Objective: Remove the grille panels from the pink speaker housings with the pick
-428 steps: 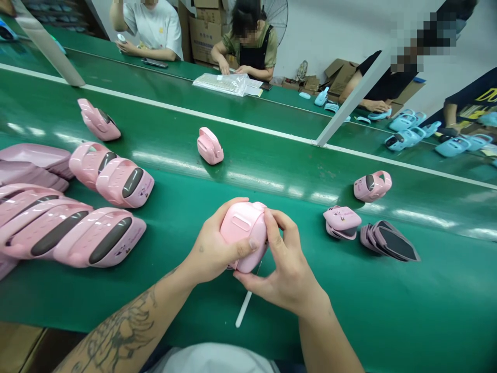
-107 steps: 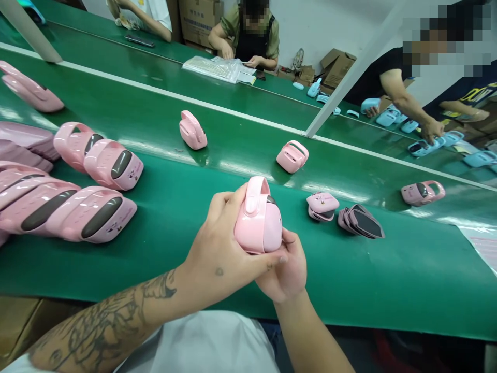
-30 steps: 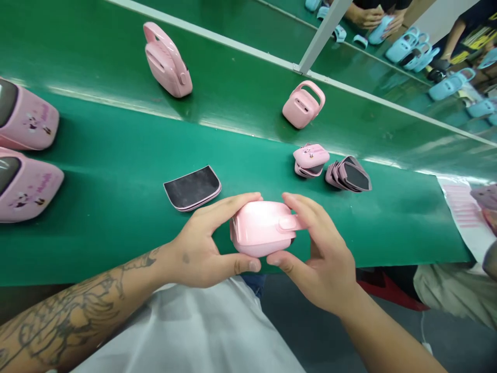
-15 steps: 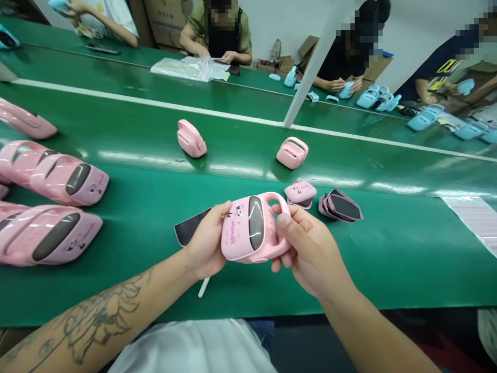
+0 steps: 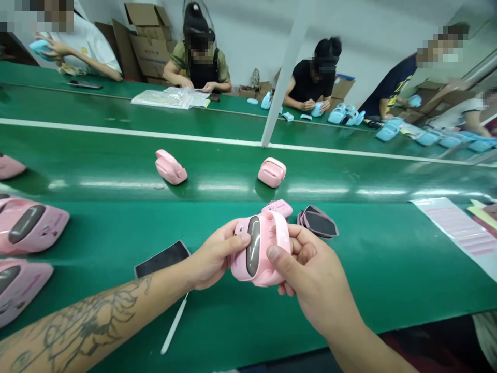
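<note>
Between my hands is a pink plastic housing (image 5: 264, 248) with a loop handle, a dark glossy window and a partly covered print. My left hand (image 5: 219, 254) grips the printed end, its thumb lying at the window's edge. On the handle side, my right hand (image 5: 310, 267) is closed round the handle, thumb pressed near it. Just behind the housing lies a printed pink cover piece (image 5: 280, 207), partly hidden. To its right is a stack of dark panels with pinkish rims (image 5: 319, 221).
A dark flat panel (image 5: 163, 258) and a white stick-like tool (image 5: 174, 324) lie near my left forearm. More pink housings (image 5: 39, 228) stand at left, two small ones (image 5: 171, 167) farther back. A printed sheet (image 5: 458, 228) is at right. Co-workers sit across the green table (image 5: 373, 280).
The view has tilted up and shifted right. The housing has turned so its window and handle face me more, and my left thumb has moved onto the window's edge.
</note>
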Action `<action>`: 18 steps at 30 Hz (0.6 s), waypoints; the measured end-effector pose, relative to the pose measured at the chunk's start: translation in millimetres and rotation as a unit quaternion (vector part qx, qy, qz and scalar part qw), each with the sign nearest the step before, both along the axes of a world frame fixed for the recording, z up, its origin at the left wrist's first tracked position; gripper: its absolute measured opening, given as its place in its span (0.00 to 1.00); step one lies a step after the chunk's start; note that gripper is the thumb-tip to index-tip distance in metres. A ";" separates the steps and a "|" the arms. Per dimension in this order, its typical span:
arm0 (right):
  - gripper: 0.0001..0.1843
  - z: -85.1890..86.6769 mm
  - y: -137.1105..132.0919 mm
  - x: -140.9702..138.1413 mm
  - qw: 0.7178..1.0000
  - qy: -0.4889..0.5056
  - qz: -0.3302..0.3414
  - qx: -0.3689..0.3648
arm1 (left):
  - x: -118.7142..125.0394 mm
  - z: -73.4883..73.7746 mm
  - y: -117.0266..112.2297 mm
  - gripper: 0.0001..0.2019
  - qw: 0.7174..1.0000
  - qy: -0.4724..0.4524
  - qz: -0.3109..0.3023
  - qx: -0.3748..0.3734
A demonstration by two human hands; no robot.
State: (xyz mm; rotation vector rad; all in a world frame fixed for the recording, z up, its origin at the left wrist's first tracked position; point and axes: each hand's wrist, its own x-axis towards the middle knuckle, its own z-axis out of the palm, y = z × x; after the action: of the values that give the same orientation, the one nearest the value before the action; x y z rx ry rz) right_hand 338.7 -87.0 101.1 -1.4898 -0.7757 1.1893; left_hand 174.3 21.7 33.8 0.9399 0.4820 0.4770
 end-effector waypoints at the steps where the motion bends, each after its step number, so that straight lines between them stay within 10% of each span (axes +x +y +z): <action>1: 0.28 1.9 3.6 11.2 1.000 -0.020 -0.021 0.006 | 10.4 3.0 15.4 0.35 0.998 0.035 -0.024 0.051; 5: 0.30 9.8 38.5 76.8 0.982 -0.120 -0.128 0.071 | 76.3 11.8 100.0 0.34 0.914 0.226 0.102 0.320; 9: 0.24 7.9 103.2 147.1 0.937 -0.311 -0.159 0.017 | 158.1 -2.4 161.5 0.57 0.868 0.306 0.206 0.332; 13: 0.20 -16.3 164.4 189.9 0.910 -0.369 -0.180 -0.054 | 217.8 -29.3 167.4 0.69 0.867 0.341 0.239 0.275; 18: 0.22 -63.1 207.8 210.4 0.898 -0.384 -0.171 -0.132 | 229.3 -42.4 181.2 0.38 0.899 0.296 0.233 0.223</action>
State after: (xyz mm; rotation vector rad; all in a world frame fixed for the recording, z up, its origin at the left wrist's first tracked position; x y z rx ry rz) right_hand 549.2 120.8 38.0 -2.2635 -0.8215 0.4182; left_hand 403.6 202.9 -8.6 1.4301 1.2040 0.7555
